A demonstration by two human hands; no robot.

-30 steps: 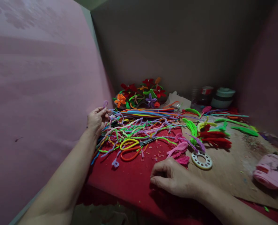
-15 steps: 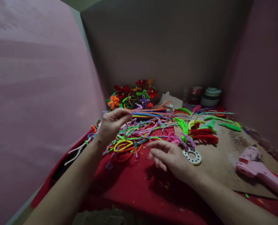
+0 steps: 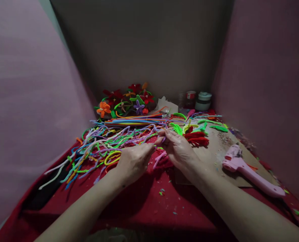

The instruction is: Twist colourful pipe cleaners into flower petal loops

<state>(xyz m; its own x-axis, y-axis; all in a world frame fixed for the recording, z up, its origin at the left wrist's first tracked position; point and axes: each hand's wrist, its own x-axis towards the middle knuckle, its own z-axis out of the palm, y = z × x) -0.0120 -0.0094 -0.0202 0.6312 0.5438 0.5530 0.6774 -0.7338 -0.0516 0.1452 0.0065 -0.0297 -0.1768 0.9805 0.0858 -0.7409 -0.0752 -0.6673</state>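
Observation:
My left hand (image 3: pixel 136 157) is closed in a pinch, its fingertips meeting those of my right hand; what it grips is hidden. My right hand (image 3: pixel 178 149) has its fingers curled round a small purple pipe cleaner (image 3: pixel 164 138). Just below the fingertips shows a pinkish-purple pipe cleaner piece (image 3: pixel 160 159); whether it is held I cannot tell. Partly covered by my left hand are scissors, of which the yellow handle loop (image 3: pixel 111 157) is visible. Many loose coloured pipe cleaners (image 3: pixel 101 141) lie tangled left of and behind the hands.
A pink glue gun (image 3: pixel 252 173) rests on cardboard (image 3: pixel 212 168) at the right. Red and green pipe-cleaner pieces (image 3: pixel 196 137) lie behind my right hand. Pipe-cleaner flowers (image 3: pixel 114 99), a pipe-cleaner bundle (image 3: pixel 136 120) and a lidded jar (image 3: pixel 203 101) stand or lie along the back wall.
My hands, apart before, have come together over the table's middle. The left moved down and right, the right went up and closed. The view has shifted right.

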